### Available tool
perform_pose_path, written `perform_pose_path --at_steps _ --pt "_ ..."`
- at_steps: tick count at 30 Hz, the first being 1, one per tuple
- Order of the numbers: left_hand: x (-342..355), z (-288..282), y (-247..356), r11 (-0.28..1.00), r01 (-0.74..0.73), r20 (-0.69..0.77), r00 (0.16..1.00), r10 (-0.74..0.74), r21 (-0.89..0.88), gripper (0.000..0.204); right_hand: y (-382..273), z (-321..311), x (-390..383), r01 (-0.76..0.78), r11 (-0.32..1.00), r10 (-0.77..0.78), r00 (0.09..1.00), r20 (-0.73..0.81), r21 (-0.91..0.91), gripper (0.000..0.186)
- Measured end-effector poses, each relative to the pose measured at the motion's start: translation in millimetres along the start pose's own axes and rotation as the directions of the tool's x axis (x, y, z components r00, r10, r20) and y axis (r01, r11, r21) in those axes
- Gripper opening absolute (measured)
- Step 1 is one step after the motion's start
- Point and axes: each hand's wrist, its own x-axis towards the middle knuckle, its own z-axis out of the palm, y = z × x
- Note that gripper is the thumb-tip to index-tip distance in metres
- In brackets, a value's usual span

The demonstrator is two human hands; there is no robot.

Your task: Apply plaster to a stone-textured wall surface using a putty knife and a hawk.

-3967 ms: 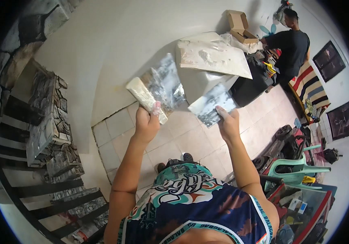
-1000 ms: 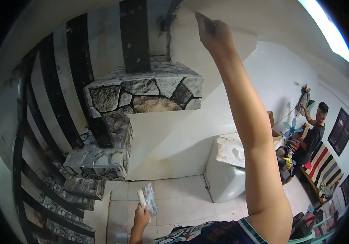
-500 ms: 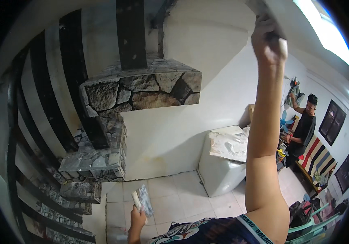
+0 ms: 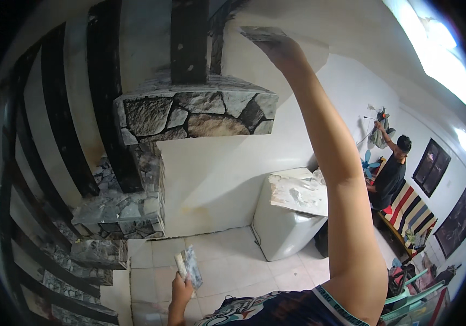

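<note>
My right arm is stretched up high. Its hand point(image 4: 288, 53), smeared by motion, is closed on a flat trowel point(image 4: 260, 34) whose blade lies at or very near the pale upper wall point(image 4: 298, 35), just right of a black post; contact is hard to judge. Low in front of me, my left hand point(image 4: 181, 289) grips a second tool, a plastering trowel point(image 4: 191, 266) with a light handle and a flat metal blade smeared white. That one is held away from the wall, over the tiled floor.
Stone-patterned stair steps point(image 4: 200, 115) jut out at left, with black posts point(image 4: 105, 81) beside them. A white appliance point(image 4: 284, 233) bears a board point(image 4: 298, 194) with white paste. Another person point(image 4: 388, 179) stands at right near a striped bench point(image 4: 407, 212); a green chair point(image 4: 415, 299) is lower right.
My right hand has swept left with its trowel, across the upper wall toward the black post. My left hand keeps its trowel in nearly the same place. The view has shifted slightly.
</note>
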Motion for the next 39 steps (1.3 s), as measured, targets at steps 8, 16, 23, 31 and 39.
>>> perform_pose_path --at_steps 8,16,23,31,39 --pt "-15.2 -11.3 -11.8 1.000 0.019 -0.068 0.998 -0.018 0.011 0.027 17.7 18.1 26.3 0.057 0.997 -0.054 0.997 -0.055 0.044 0.036" --pt "-26.9 -25.5 -12.0 0.993 0.118 -0.041 0.992 -0.118 -0.003 0.024 -40.2 68.8 -12.3 0.112 0.978 -0.120 0.992 0.037 0.175 0.035" --pt "-10.5 -22.0 0.0 1.000 0.018 -0.040 0.999 -0.018 -0.003 0.025 -86.2 98.9 -60.1 0.132 0.922 -0.167 0.984 0.066 0.364 0.036" --pt "0.1 -13.4 7.3 0.999 0.050 0.021 0.999 -0.050 0.010 0.025 -103.8 85.1 -134.7 0.492 0.753 -0.510 0.856 0.085 -0.436 0.039" --pt "-2.3 -18.6 -9.7 0.994 0.085 0.103 0.990 -0.092 0.072 0.027 -65.5 37.5 -134.7 0.249 0.962 -0.271 0.921 -0.281 -0.110 0.028"
